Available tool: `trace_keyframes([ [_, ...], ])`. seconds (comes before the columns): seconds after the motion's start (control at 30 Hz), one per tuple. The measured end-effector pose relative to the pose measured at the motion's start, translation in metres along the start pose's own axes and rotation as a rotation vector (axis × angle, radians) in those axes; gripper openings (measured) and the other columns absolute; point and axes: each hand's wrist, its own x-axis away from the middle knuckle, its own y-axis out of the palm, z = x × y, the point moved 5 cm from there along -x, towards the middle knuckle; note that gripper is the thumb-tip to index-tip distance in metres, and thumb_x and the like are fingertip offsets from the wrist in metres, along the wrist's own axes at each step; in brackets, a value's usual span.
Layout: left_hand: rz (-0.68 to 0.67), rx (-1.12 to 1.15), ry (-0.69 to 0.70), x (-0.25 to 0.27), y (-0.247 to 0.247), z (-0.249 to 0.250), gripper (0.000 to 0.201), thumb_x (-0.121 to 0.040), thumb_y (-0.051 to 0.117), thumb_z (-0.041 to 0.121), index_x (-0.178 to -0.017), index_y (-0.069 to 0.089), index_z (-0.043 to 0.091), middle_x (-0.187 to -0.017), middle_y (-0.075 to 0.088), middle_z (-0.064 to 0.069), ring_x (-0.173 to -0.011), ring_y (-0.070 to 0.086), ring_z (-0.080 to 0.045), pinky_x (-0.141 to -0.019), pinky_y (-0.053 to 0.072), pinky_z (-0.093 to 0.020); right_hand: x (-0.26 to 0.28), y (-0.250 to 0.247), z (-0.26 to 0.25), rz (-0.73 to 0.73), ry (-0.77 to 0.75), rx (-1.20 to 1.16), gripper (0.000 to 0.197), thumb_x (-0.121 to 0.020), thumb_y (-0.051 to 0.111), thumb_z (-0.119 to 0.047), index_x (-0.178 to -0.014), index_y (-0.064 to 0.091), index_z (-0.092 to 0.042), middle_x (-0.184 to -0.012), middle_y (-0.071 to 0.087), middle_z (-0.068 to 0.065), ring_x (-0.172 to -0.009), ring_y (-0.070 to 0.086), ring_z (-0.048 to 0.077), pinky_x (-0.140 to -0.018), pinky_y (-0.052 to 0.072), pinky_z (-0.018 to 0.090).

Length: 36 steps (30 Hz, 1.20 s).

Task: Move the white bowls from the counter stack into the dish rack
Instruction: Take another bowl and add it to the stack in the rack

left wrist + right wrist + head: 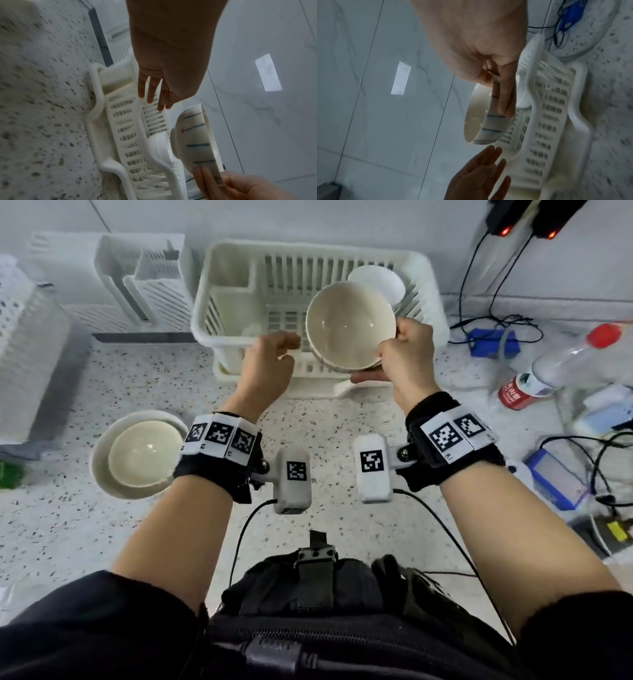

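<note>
right hand (407,356) grips bowl (349,326) by rim over dish rack (219,285) | left hand (270,361) fingers loose, holding nothing | stack (137,453) on counter (102,542)

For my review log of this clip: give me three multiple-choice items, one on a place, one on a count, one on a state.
1. Where is the held bowl?
A. Above the dish rack
B. On the counter stack
C. Behind the bottle

2. How many dishes are in the counter stack?
A. One
B. Two
C. Four

3. The left hand is:
A. Gripping the bowl
B. Holding nothing
C. Pressing the counter

Answers: A, the right hand holds it over the rack's front; B, one bowl nested in a wider one; B, its fingers hang free beside the bowl.
</note>
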Motion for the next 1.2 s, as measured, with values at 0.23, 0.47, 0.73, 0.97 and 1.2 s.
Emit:
trace_keyframes([
  [0.23, -0.060, -0.100, -0.009, -0.044, 0.056, 0.034, 0.041, -0.086, 0.044, -0.003, -0.124, 0.054, 0.009, -0.129, 0.059, -0.009, -0.117, 0.055, -0.020, -0.101, 0.045, -0.030, -0.071, -0.043, -0.015, 0.018, 0.016, 0.031, 0.044, -0.083, 0.033, 0.015, -0.119, 0.056, 0.003, -0.110, 0.050, 0.012, -0.070, 0.066, 0.037, -0.051, 0.062, 0.044],
  [0.47, -0.144, -0.155, -0.027, -0.096, 0.081, 0.046, 0.046, -0.087, 0.040, -0.003, -0.131, 0.045, 0.011, -0.137, 0.051, -0.010, -0.120, 0.053, -0.022, -0.099, 0.049, -0.037, -0.136, -0.041, -0.018, 0.078, 0.100, -0.019, 0.051, -0.088, 0.035, 0.012, -0.135, 0.044, -0.008, -0.111, 0.042, 0.007, -0.067, 0.065, 0.030, -0.042, 0.058, 0.032],
  [0.73, -0.230, -0.155, -0.052, -0.145, 0.104, 0.037, 0.051, -0.087, 0.040, -0.001, -0.136, 0.039, 0.011, -0.139, 0.049, -0.013, -0.126, 0.048, -0.024, -0.097, 0.050, -0.043, -0.200, -0.025, -0.006, 0.112, 0.165, -0.007, 0.050, -0.087, 0.031, 0.012, -0.131, 0.048, -0.006, -0.121, 0.047, 0.017, -0.068, 0.066, 0.037, -0.042, 0.059, 0.033],
  [0.97, -0.211, -0.009, -0.043, -0.161, 0.115, 0.029, 0.056, -0.084, 0.038, -0.009, -0.137, 0.035, 0.009, -0.140, 0.048, -0.014, -0.127, 0.048, -0.023, -0.100, 0.047, -0.034, -0.226, -0.017, 0.007, 0.114, 0.190, 0.040, 0.048, -0.090, 0.030, 0.011, -0.130, 0.050, -0.006, -0.113, 0.045, 0.010, -0.091, 0.063, 0.035, -0.044, 0.059, 0.025],
  [1.2, -0.234, 0.056, -0.069, -0.165, 0.121, 0.020, 0.060, -0.079, 0.037, -0.017, -0.134, 0.040, 0.007, -0.138, 0.050, -0.011, -0.131, 0.044, -0.021, -0.106, 0.037, -0.025, -0.232, -0.011, 0.018, 0.068, 0.184, 0.052, 0.050, -0.088, 0.031, 0.014, -0.129, 0.052, -0.004, -0.112, 0.046, 0.011, -0.072, 0.067, 0.036, -0.044, 0.059, 0.027],
])
